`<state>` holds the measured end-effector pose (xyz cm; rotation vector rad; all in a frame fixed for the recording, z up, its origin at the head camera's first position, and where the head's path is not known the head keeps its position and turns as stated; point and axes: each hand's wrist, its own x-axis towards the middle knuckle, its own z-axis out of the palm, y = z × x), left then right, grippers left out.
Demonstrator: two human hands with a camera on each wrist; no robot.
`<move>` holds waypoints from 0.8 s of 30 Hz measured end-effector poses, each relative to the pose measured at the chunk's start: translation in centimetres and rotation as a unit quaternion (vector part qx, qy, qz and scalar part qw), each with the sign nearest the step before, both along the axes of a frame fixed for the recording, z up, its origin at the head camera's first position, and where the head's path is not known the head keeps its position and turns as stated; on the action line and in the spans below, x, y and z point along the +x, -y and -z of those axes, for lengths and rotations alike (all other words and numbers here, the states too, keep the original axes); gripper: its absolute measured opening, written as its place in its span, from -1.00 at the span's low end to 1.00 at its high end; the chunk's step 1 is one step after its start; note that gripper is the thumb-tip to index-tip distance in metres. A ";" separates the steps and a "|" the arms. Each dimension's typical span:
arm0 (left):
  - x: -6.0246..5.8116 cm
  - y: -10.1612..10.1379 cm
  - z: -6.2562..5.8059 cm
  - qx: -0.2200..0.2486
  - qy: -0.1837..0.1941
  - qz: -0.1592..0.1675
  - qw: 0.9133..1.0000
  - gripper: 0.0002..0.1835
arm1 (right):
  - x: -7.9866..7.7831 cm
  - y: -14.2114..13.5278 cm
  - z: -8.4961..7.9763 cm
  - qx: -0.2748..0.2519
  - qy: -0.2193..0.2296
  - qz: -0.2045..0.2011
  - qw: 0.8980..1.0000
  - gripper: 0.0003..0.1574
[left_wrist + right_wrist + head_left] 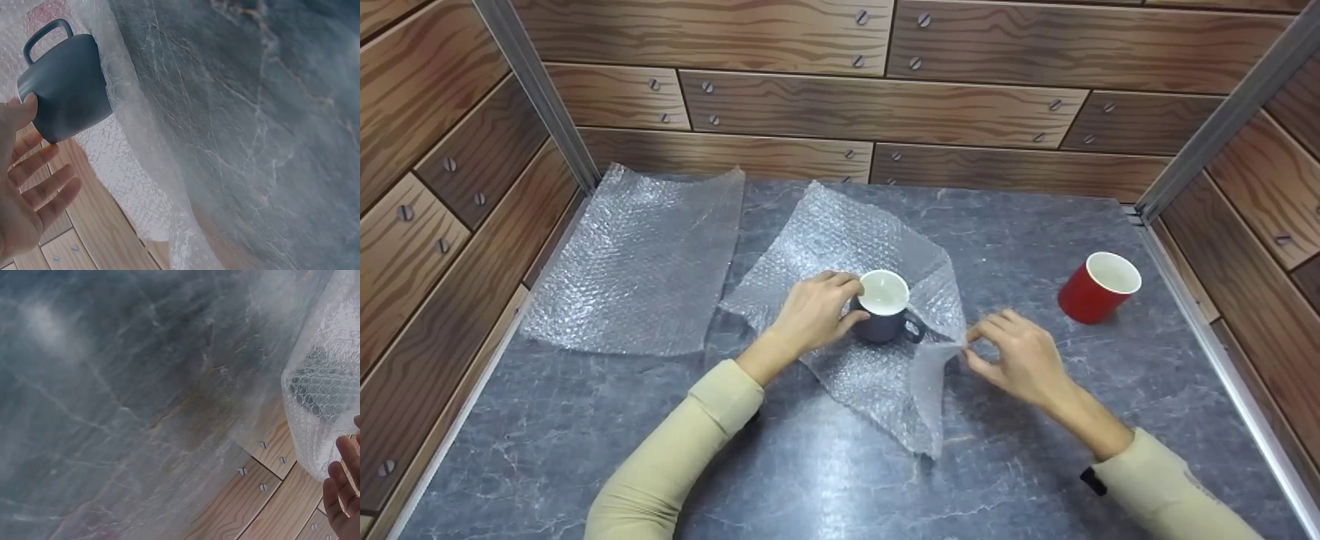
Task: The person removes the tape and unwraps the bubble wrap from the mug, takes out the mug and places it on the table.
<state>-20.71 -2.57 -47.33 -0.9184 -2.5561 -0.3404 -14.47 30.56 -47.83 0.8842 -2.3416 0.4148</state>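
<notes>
A dark grey mug (876, 327) with a white inside stands upright on a sheet of bubble wrap (847, 229), its handle to the right. My left hand (816, 309) holds the mug by its left side, thumb near the front and fingers at the rim. In the left wrist view the thumb lies against the mug's wall (70, 84). To the right, my right hand (1021, 357) pinches the lifted right corner of the sheet between thumb and fingers. In the right wrist view the raised bubble wrap (332, 326) partly veils a dark shape behind it.
A second bubble wrap sheet (641, 262) lies flat at the left. Toward the right edge stands a red mug (1089, 296) with a white inside. Wood-patterned walls (780, 105) and metal rails (1222, 352) border the grey marbled table (607, 435).
</notes>
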 end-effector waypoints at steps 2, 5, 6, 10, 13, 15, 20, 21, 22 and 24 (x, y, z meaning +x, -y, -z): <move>0.0 0.0 0.0 0.000 0.002 0.000 1.000 -0.62 | 0.0 -0.2 0.1 0.000 0.002 0.007 1.000 -0.74; 0.0 0.0 0.0 0.002 0.003 0.001 1.000 -0.62 | 0.1 -0.4 0.3 -0.004 0.010 0.018 1.000 -0.73; 0.0 0.0 0.0 0.003 0.003 0.002 1.000 -0.62 | 0.1 -0.5 0.3 -0.006 0.013 0.022 1.000 -0.73; 0.0 0.0 0.1 0.009 0.002 0.003 1.000 -0.63 | 0.3 -0.7 0.3 -0.008 0.022 0.027 0.999 -0.73; 0.0 0.0 0.1 0.010 0.002 0.003 1.000 -0.63 | 0.5 -0.6 0.1 -0.009 0.018 0.021 1.000 -0.73; 0.0 0.0 0.1 0.010 0.001 0.003 1.000 -0.63 | 0.6 -0.5 -0.1 -0.012 0.015 0.015 1.000 -0.72; 0.0 0.0 0.0 0.010 0.004 0.003 1.000 -0.63 | 0.9 -0.2 -1.0 -0.021 0.015 0.009 1.000 -0.69; 0.0 0.0 0.0 0.009 0.003 0.003 1.000 -0.63 | 1.0 -0.2 -1.2 -0.024 0.015 0.008 1.000 -0.69; 0.0 0.1 0.0 0.010 0.003 0.004 1.000 -0.63 | 1.0 -0.1 -1.4 -0.027 0.013 0.006 1.000 -0.68; 0.0 0.1 0.1 0.009 0.001 0.004 1.000 -0.63 | 1.1 0.0 -1.8 -0.033 0.008 0.001 0.999 -0.68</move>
